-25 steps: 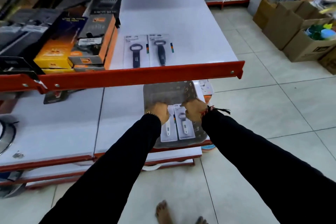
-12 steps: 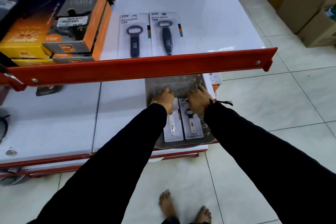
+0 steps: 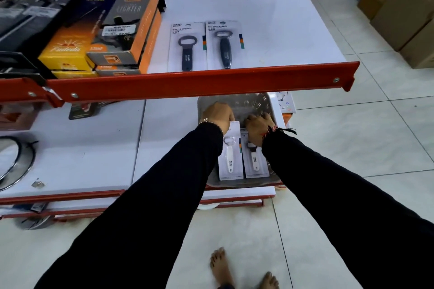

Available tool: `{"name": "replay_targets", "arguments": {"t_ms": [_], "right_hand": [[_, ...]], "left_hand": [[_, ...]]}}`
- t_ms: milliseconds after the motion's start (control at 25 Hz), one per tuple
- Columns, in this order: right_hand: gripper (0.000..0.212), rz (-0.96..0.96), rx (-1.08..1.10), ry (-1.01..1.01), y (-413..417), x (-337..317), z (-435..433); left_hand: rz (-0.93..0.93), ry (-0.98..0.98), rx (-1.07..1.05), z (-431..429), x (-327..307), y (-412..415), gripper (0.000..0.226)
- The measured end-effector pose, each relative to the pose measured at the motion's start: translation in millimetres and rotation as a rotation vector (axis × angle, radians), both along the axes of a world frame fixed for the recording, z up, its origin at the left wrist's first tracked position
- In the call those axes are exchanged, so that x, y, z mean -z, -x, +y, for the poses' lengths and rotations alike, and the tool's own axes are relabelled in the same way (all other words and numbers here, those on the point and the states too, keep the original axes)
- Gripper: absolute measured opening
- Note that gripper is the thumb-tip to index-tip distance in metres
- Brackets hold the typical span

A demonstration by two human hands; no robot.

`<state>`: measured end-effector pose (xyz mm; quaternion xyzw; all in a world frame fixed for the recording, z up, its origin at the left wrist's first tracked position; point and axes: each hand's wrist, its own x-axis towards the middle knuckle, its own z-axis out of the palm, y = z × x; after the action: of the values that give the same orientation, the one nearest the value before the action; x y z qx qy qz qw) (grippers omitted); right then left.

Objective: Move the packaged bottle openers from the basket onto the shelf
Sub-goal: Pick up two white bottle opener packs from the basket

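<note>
White card packs lie flat in the grey basket, and both hands are down at their top ends. The fingers of the left hand curl over the top edge of the left pack. They look closed on it, but the back of the hand hides the tips. The fingers of the right hand are bent on top of the right pack. I cannot tell if they grip it yet or only press on it.

Each pack is a thin, stiff card with clear plastic over a white-handled bottle opener. I think they are light, a bit heavy in the middle from the metal head, and smooth enough to slip. A pinch on the top edge of the card looks best.

The basket looks like see-through plastic with slots. It sits at the right front corner of the lower shelf.

The upper shelf is smooth and white with a red metal front rail. Two dark-handled opener packs lie flat near its front edge. Orange and grey boxes are stacked at its left.
</note>
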<state>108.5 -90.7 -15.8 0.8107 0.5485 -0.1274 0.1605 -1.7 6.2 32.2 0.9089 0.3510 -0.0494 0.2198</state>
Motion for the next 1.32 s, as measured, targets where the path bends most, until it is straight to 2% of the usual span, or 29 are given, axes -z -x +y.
{"name": "replay_targets", "arguments": {"t_ms": [120, 280, 560, 680, 880, 1080, 1320], "right_hand": [[0.046, 0.029, 0.020, -0.080, -2.7, -8.4, -3.3], [0.038, 0.243, 0.118, -0.253, -7.0, -44.9, -20.6], [0.021, 0.390, 0.066, -0.285, 3.9, -119.1, -58.1], [0.020, 0.373, 0.025, -0.314, 23.7, -138.4, -84.1], [0.024, 0.236, -0.046, -0.425, 30.7, -181.9, -116.2], [0.016, 0.214, -0.106, -0.487, 12.7, -255.4, -136.4], [0.019, 0.127, -0.151, -0.611, -26.8, -358.1, -133.0]], "left_hand": [[-0.021, -0.003, -0.017, -3.3, -6.3, 2.7, 0.025], [-0.035, -0.020, -0.025, -12.0, -21.4, 8.0, 0.024], [-0.065, -0.045, -0.008, -42.2, -57.5, 40.0, 0.022], [-0.086, 0.030, 0.049, -58.6, -74.1, 62.4, 0.020], [-0.190, -0.008, 0.089, -80.5, -111.6, 91.3, 0.019], [-0.290, -0.066, 0.163, -94.3, -190.7, 93.2, 0.019], [-0.375, -0.229, 0.189, -80.7, -297.5, 70.6, 0.020]]}}
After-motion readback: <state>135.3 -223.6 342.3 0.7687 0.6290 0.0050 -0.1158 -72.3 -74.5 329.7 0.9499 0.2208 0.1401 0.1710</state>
